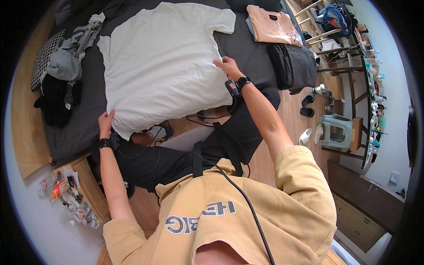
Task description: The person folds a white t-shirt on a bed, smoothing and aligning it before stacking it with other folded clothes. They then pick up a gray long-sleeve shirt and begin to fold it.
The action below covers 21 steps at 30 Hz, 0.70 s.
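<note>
Head view, looking down over a bed (247, 48) covered in a dark grey sheet.

White T-shirt (163, 66) spread flat, front down or up not determinable, across the middle of the bed; one short sleeve toward the upper right, the other at the upper left, hem toward the near edge.

Left hand (106, 121) at the near left corner of the T-shirt, fingers closed on the hem edge, pinching the fabric. Black wrist strap with a small device just below that hand.

Right hand (227, 66) resting on the right side edge of the T-shirt below the sleeve, fingers bent onto the cloth; appears to pinch the edge, though the fingertips are partly hidden. Black watch-like band and a small black unit on that wrist.

To the right of the T-shirt on the bed: folded peach shirt (271, 24) at the far edge, folded dark garment (293, 64) just below it, well apart from the right hand.

To the left: loose heap of grey and black clothes (66, 70), checked pillow (46, 55) at the far left edge.

Wooden floor to the right with a pale green plastic stool (338, 130) and several slippers (309, 106). Low wooden unit (88, 185) at lower left, small bottles and clutter beside it.

Yellow shirt on the person, black cable running down the chest.
</note>
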Motion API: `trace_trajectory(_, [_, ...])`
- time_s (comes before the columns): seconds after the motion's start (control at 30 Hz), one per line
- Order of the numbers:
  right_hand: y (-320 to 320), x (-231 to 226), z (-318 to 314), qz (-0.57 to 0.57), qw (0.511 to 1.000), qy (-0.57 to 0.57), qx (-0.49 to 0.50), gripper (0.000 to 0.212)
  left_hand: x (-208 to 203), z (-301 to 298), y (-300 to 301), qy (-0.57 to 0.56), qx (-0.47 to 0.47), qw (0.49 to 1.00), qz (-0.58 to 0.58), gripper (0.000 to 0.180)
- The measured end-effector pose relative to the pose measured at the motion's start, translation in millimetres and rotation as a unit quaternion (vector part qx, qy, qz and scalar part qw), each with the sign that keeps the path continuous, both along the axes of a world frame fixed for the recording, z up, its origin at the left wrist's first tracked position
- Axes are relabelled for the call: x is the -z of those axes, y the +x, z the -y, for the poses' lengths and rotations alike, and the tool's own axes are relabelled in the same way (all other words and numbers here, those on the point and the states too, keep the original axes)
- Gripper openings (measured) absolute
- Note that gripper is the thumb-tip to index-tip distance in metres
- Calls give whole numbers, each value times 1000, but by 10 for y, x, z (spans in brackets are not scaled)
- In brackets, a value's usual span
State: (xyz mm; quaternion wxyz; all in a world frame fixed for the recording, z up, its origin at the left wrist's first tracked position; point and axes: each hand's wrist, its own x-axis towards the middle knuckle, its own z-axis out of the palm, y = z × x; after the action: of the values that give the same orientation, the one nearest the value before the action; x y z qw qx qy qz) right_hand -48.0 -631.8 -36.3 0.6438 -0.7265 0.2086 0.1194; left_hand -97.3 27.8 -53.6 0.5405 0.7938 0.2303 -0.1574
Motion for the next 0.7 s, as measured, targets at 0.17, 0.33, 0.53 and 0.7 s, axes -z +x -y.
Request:
trace_trajectory(0.17, [-172, -24, 115, -83, 994, 9, -72, 31, -47, -46, -194, -28, 14, 996, -89, 39])
trace_trajectory(0.33, [-287, -101, 47, -40, 987, -143, -55, 35, 2, -20, -289, -55, 13, 997, -54, 38])
trace_trajectory(0.53, [-370, -132, 44, -89, 992, 87, -16, 44, -20, -23, -415, -39, 13, 997, -69, 39])
trace_trajectory(0.7, [-422, -112, 177, -80, 988, -10, -129, 45, 54, -47, -469, -45, 11, 998, -43, 36])
